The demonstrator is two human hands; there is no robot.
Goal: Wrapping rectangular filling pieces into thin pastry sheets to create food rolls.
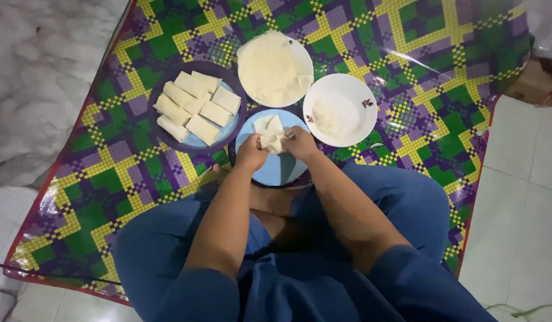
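Note:
A thin pale wrapper [271,132] lies partly folded on a light blue plate [276,170] in front of my crossed legs. My left hand [251,152] pinches its left side and my right hand [300,143] grips its right side, both hands pressed close together over the fold. What is inside the wrapper is hidden.
A dark-rimmed plate [168,77] at the left holds several folded rolls [197,107]. A white plate [304,59] carries a stack of flat wrappers [268,68]. A white bowl [353,89] at the right holds a little pale filling [325,116]. Everything sits on a woven purple, green and yellow mat [407,53] over white tiles.

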